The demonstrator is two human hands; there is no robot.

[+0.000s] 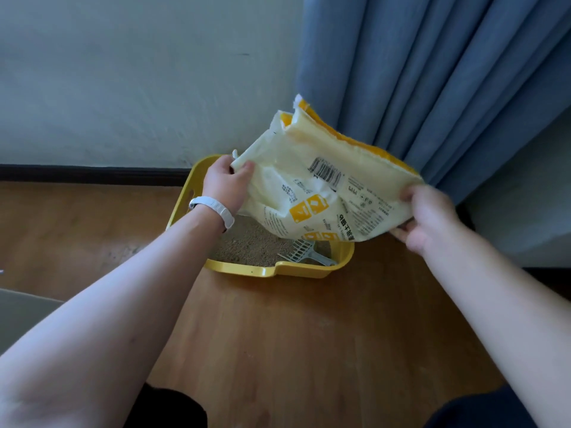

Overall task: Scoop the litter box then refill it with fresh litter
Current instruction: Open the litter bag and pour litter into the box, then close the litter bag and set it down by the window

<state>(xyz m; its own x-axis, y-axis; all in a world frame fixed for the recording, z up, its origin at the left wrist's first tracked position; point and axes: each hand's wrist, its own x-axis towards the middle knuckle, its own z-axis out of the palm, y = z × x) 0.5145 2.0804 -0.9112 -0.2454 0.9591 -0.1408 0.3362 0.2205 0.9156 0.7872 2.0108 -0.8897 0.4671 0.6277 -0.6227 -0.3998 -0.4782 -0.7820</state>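
Cream-and-yellow litter bag [312, 193] held over the yellow litter box [247, 270], which sits on the wooden floor [278, 335] beside a blue curtain [448, 72]. Left hand [224, 186] grips the bag's left edge; right hand [428, 217] pinches its right corner. A pale scoop [301, 253] lies in the litter [244, 242].

A white plastic wristband [213, 210] wraps the wrist of the left hand [224, 183]; both forearms are bare; dark fabric clothing [482, 412] shows at five and seven o'clock
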